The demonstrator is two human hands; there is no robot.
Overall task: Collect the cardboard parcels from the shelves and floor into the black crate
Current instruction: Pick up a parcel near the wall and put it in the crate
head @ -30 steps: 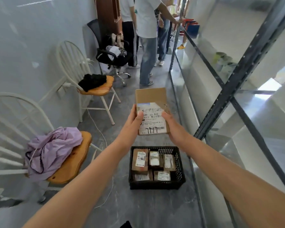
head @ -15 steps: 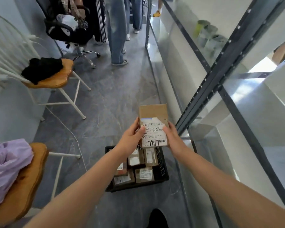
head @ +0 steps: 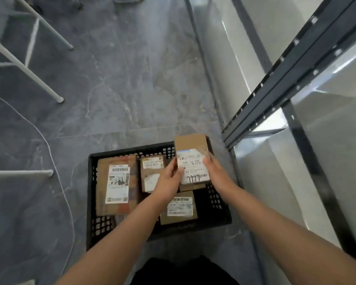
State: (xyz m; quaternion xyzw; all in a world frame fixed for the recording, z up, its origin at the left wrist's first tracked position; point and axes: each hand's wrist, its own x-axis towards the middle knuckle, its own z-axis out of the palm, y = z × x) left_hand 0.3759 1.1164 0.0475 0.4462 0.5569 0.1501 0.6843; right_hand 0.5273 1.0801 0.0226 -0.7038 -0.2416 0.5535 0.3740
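- Two hands hold one cardboard parcel [head: 190, 145] over the far right corner of the black crate [head: 127, 152], white label facing up.
- The left hand [head: 169, 182] has its grip clamped on the parcel's left edge, thumb on the label.
- The right hand [head: 216, 173] has its grip clamped on the right edge.
- The crate sits on the grey floor [head: 111, 89], just beside the metal shelving [head: 296, 64] on the right.
- Inside lie a large labelled parcel [head: 116, 184] at the left, a smaller parcel [head: 152, 171] mid-crate and a near parcel [head: 179, 208].
- A white cable [head: 49, 153] curves along the floor to the left.
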